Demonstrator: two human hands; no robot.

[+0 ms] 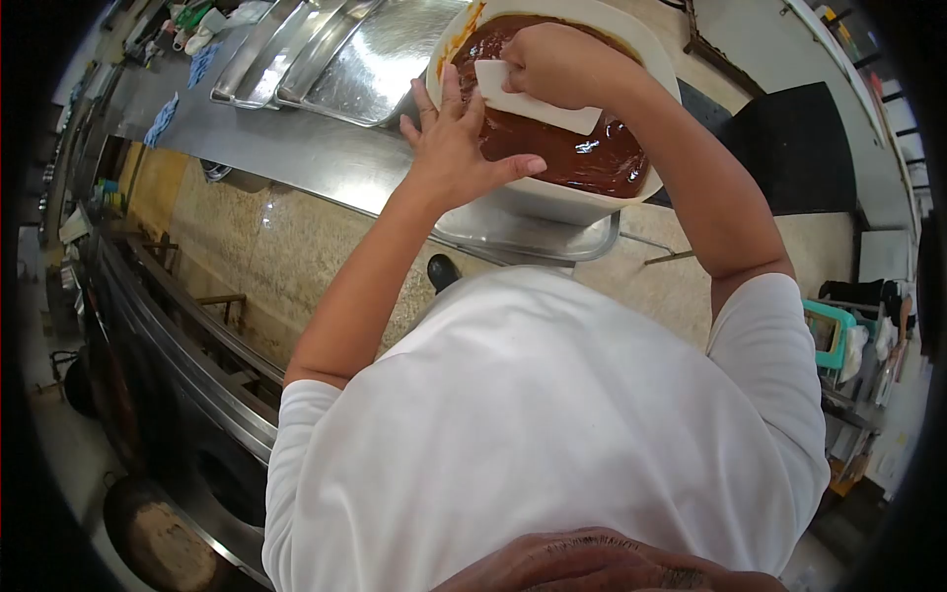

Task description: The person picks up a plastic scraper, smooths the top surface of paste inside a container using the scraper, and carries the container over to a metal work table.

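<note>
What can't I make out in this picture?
In the head view:
Upper edge of the white scraper: partly hidden by the right hand.
Bottom of the tub: hidden by brown mixture.
Far ends of the metal trays: cut off at the top.
Clutter at upper left: too small and blurred.

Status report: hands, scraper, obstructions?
Right hand grips white scraper. Scraper over brown mixture in tub, contact unclear. Left hand open at tub. No obstruction visible.

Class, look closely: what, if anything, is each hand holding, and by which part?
The right hand grips a white scraper along its far long edge; the left hand, fingers spread, holds nothing.
</note>
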